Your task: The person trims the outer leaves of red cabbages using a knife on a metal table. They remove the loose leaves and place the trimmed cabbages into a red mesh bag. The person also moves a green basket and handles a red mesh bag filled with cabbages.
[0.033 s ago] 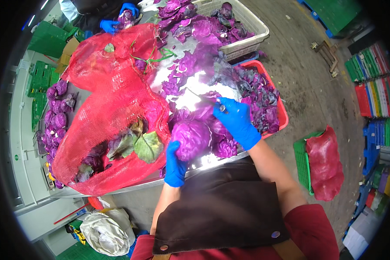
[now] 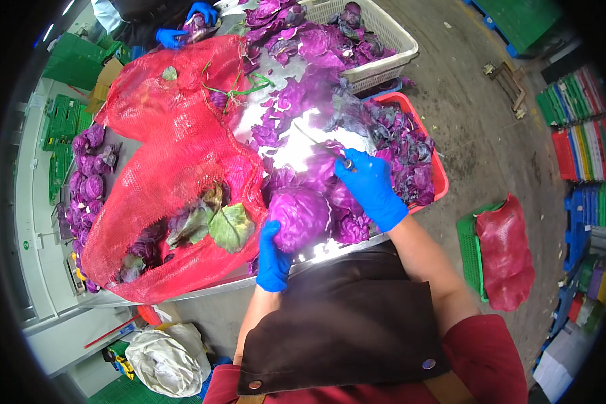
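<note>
My blue-gloved left hand (image 2: pixel 274 256) grips the lower left side of a purple cabbage head (image 2: pixel 299 214) at the near edge of the metal table (image 2: pixel 303 149). My blue-gloved right hand (image 2: pixel 363 185) is closed round a knife (image 2: pixel 347 163), its thin blade angled up and left above loose purple leaves (image 2: pixel 276 124). Left of the cabbage lies an open red mesh sack (image 2: pixel 141 188) with green outer leaves (image 2: pixel 230 227) and purple cabbage in it.
A white crate (image 2: pixel 384 71) and a red crate (image 2: pixel 438 175) hold leaves. Cabbages (image 2: pixel 87 188) line the left side. A co-worker's gloved hands (image 2: pixel 172 38) hold a cabbage at top left. On the floor right stands a green crate (image 2: pixel 470 252) beside a filled red sack (image 2: pixel 505 256).
My right hand with the knife has shifted very slightly to the right. The cabbage and my left hand are almost unchanged.
</note>
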A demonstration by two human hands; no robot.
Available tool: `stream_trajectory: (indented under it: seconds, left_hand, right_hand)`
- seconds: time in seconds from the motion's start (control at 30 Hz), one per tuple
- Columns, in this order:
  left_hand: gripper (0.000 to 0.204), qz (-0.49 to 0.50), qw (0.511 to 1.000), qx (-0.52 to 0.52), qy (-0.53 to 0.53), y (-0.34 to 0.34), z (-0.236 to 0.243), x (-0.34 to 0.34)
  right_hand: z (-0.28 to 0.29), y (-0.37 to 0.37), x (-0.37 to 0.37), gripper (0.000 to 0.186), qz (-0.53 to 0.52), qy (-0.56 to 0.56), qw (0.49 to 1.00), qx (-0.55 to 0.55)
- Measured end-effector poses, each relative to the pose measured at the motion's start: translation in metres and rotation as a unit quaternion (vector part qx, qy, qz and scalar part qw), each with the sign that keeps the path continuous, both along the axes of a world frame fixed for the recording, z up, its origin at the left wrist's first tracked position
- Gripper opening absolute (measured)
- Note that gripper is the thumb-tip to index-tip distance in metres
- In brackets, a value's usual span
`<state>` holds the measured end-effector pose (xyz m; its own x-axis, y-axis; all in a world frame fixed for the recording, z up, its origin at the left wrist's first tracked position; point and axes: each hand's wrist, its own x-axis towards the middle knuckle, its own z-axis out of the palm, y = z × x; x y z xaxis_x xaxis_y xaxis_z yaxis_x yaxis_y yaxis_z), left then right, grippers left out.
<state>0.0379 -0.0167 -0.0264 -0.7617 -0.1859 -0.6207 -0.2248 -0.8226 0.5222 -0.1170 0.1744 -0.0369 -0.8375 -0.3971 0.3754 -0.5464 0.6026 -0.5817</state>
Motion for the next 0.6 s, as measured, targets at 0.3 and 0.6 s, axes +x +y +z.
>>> stream_trajectory:
  seconds: [0.3,0.6]
  left_hand:
    - [0.088,0.020,0.994,-0.022,0.104,-0.022,-0.016,0.003]
    - [0.082,0.045,0.997,0.019,0.058,-0.023,-0.024,0.001]
  right_hand:
    - [0.078,-0.015,0.038,0.086,0.139,-0.423,0.892,-0.083]
    - [0.062,-0.004,0.033,0.037,0.090,-0.259,0.961,0.032]
